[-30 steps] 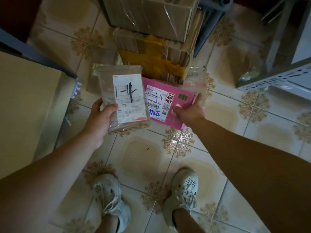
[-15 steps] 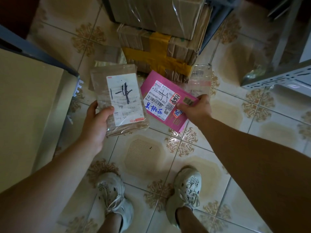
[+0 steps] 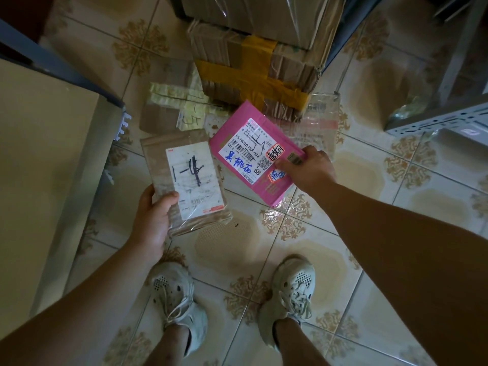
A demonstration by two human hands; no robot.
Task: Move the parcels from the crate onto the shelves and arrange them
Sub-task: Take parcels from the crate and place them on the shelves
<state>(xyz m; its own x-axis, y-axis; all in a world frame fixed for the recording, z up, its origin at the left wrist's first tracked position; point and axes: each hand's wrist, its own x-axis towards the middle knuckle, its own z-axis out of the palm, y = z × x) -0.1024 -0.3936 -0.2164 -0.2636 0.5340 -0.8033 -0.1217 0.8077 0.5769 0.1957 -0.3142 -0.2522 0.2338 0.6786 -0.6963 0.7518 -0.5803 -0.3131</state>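
My left hand [image 3: 155, 217] grips a flat brown parcel [image 3: 184, 180] wrapped in clear film, thumb on its lower left corner, white label marked in black ink facing up. My right hand [image 3: 309, 170] pinches the right edge of a pink parcel [image 3: 253, 154] with a white shipping label and blue writing. Both parcels are held above the tiled floor, side by side. On the floor behind them lie a clear-wrapped parcel [image 3: 171, 104] and a clear bag [image 3: 320, 120]. A taped cardboard bundle [image 3: 253, 67] sits under a large carton [image 3: 253, 14].
A beige shelf board [image 3: 34, 159] with a dark metal frame stands at my left. A grey perforated shelf rail [image 3: 443, 120] crosses the right edge. My two feet in pale shoes [image 3: 179, 297] stand on the patterned tiles below the parcels.
Both hands have drawn down and nearer to me with their parcels. The pink parcel has turned clockwise. The view has dropped, so a clear-wrapped parcel on the floor shows behind.
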